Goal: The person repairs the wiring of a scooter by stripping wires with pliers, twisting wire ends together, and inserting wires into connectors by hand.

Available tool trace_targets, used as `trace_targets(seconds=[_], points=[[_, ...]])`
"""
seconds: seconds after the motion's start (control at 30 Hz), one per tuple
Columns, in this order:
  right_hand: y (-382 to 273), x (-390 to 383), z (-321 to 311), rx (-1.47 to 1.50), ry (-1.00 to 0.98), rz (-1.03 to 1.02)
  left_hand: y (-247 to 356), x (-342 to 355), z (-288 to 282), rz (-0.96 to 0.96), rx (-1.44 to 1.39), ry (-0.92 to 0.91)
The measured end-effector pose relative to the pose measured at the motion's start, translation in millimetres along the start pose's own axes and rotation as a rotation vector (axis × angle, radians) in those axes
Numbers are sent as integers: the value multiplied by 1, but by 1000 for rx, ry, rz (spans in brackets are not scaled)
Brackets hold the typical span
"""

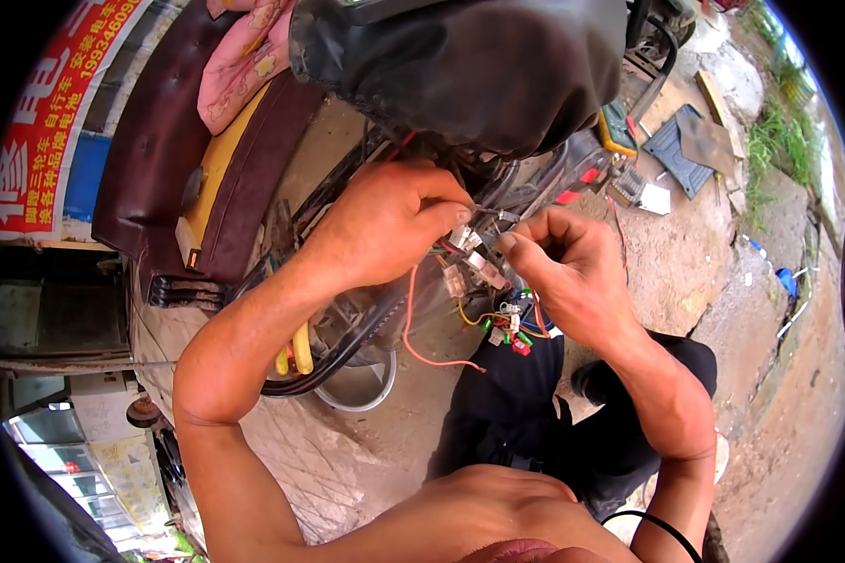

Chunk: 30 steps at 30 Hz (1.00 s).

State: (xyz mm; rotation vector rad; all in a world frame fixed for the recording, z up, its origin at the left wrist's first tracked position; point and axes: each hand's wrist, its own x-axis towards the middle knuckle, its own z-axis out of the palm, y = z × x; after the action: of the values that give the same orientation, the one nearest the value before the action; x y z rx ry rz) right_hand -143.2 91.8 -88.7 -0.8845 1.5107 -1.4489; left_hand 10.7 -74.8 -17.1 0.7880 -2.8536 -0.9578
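Note:
My left hand (pixel 390 220) is closed in a pinch, thumb against forefinger, on a thin dark wire (pixel 486 215). Opposite it, my right hand (pixel 573 272) pinches toward the same wire; its fingertips partly hide the end. Just below the fingertips hang pale plastic wire connectors (pixel 483 269) on a tangled wiring harness. A loose orange-red wire (pixel 407 324) dangles beneath my left hand. Lower, a bunch of small coloured connectors (pixel 512 324) lies near my knee. A black padded cover (pixel 479 75) overhangs the wiring.
Left stands a maroon padded seat (pixel 150 141) with a pink patterned cloth (pixel 244 75). Below the wiring are a yellow-handled tool (pixel 300 347) and a round metal basin (pixel 361 387). At right lie a yellow-edged multimeter (pixel 617 128), a finned metal box (pixel 627 180) and a dark plastic tray (pixel 671 155).

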Motion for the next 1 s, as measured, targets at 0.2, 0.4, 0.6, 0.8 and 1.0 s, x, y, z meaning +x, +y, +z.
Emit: trace_targets(seconds=[0.2,0.4,0.6,0.8,1.0], points=[[-3,6,9,-13,-7,0,3,-2,-7,91,72,1],[-1,10,13,-59,-7,8,1,-2,-6,100,85,3],[0,11,15,0,-14,7,2,-3,-5,102,77,29],[0,11,16,61,-23,-2,1,-3,-5,114,84,44],[-1,12,16,15,-20,-4,3,-4,-6,82,69,32]])
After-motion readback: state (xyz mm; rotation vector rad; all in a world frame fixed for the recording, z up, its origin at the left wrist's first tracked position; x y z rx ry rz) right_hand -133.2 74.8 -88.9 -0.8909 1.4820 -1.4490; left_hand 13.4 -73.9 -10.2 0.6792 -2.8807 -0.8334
